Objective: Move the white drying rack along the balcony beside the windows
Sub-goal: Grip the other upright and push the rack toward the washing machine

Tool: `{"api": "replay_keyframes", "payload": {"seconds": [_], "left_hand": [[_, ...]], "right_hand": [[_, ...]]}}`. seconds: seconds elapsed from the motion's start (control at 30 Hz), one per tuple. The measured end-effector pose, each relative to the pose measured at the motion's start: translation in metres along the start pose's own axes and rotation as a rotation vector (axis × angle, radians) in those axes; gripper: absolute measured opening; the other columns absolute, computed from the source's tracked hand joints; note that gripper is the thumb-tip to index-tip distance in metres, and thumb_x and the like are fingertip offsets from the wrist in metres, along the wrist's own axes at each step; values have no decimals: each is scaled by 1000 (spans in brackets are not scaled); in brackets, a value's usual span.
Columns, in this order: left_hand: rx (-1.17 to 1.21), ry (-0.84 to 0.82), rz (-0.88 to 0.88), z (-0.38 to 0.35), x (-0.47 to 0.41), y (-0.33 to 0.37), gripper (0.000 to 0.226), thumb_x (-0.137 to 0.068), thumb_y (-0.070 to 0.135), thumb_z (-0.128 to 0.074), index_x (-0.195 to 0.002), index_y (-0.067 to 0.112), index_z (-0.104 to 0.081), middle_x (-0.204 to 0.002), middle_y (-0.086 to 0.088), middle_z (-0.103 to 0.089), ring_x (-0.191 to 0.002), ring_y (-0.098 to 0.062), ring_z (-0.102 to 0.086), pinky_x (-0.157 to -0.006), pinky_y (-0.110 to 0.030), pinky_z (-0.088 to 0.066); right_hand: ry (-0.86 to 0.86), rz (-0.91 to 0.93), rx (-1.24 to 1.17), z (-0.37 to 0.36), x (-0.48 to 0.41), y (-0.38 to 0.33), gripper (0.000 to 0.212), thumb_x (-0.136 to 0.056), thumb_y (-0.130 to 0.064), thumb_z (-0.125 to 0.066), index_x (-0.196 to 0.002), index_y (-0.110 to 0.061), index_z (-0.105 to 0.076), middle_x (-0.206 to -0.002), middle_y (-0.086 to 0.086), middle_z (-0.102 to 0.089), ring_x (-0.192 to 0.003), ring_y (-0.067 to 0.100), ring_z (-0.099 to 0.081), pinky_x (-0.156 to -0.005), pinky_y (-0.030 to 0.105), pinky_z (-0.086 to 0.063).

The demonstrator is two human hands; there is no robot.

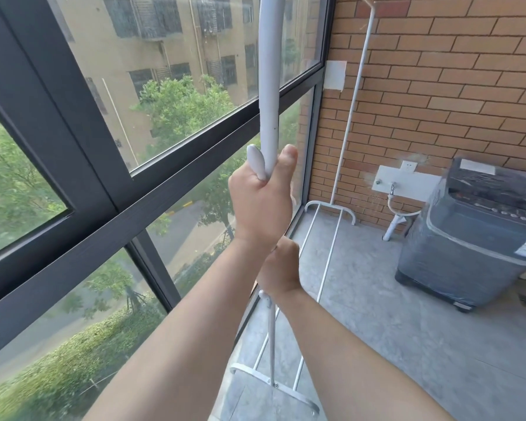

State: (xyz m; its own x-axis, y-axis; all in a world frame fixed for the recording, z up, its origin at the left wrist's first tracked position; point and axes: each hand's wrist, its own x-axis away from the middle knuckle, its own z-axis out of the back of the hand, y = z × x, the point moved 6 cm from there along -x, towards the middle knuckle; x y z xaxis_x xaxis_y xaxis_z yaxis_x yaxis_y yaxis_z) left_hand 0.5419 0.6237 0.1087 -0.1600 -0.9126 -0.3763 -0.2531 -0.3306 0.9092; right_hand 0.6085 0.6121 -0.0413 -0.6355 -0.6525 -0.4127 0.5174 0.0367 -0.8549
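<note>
On your left run the dark-framed windows [113,165], with trees and a tan building outside. Just right of them, your left hand [260,202] is clenched around the near upright pole [269,86] of the white drying rack [322,244], thumb up along the right side of the tube and fingers wrapped beside a white lever-like fitting [255,162]. Directly below it, your right hand [281,265] grips the same pole lower down, fingers curled around it and hidden behind the back of the hand.

The rack stands close against the windows, running from near to far along the balcony. Its near foot bar [275,387] lies on the grey concrete floor [392,344] between your forearms; two thin rails stretch from it to the far foot bar [331,208], which sits at the base of the brick wall [438,86]. The far upright pole [354,101] rises there, in front of the bricks.

Farther right, a tap [393,187] is mounted on a white panel on the wall, with a hose hanging beneath. At the far right stands a grey washing machine [474,238] wrapped in clear plastic, well apart from the rack.
</note>
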Motion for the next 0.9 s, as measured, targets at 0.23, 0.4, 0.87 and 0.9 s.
{"api": "replay_keyframes", "payload": {"seconds": [0.23,0.4,0.87,0.9], "left_hand": [[33,-33,29,4,-12,-11,44,-78,49,-69,-46,32,-44,-53,-3,-33,-53,-22,-30,-52,-49,-30],[25,-29,50,10,-20,-18,42,-77,50,-70,-52,28,-45,-58,-9,-33,-56,-26,-30,-51,-53,-31],[9,-32,97,35,-26,-49,48,-82,47,-70,-53,20,-44,-57,-7,-32,-54,-23,-29,-54,-51,-32],[20,-36,95,36,-26,-51,52,-81,48,-70,-58,11,-42,-59,-9,-31,-56,-23,-27,-52,-53,-32]], "right_hand": [[-5,4,-70,-10,-6,-4,41,-63,-4,-44,-53,-29,-13,-49,-11,-14,-51,19,-15,-50,31,-17],[-50,-14,-43,-18,-10,-5,35,-64,-7,-41,-52,-26,-15,-49,-8,-18,-55,23,-20,-53,37,-22],[-272,-241,-55,-48,-1,12,26,-75,-13,-47,-56,-22,-32,-61,9,-43,-60,26,-37,-58,38,-40],[-311,-271,-48,-50,2,13,24,-78,-15,-47,-58,-23,-36,-66,8,-47,-63,27,-41,-62,36,-44]]}}
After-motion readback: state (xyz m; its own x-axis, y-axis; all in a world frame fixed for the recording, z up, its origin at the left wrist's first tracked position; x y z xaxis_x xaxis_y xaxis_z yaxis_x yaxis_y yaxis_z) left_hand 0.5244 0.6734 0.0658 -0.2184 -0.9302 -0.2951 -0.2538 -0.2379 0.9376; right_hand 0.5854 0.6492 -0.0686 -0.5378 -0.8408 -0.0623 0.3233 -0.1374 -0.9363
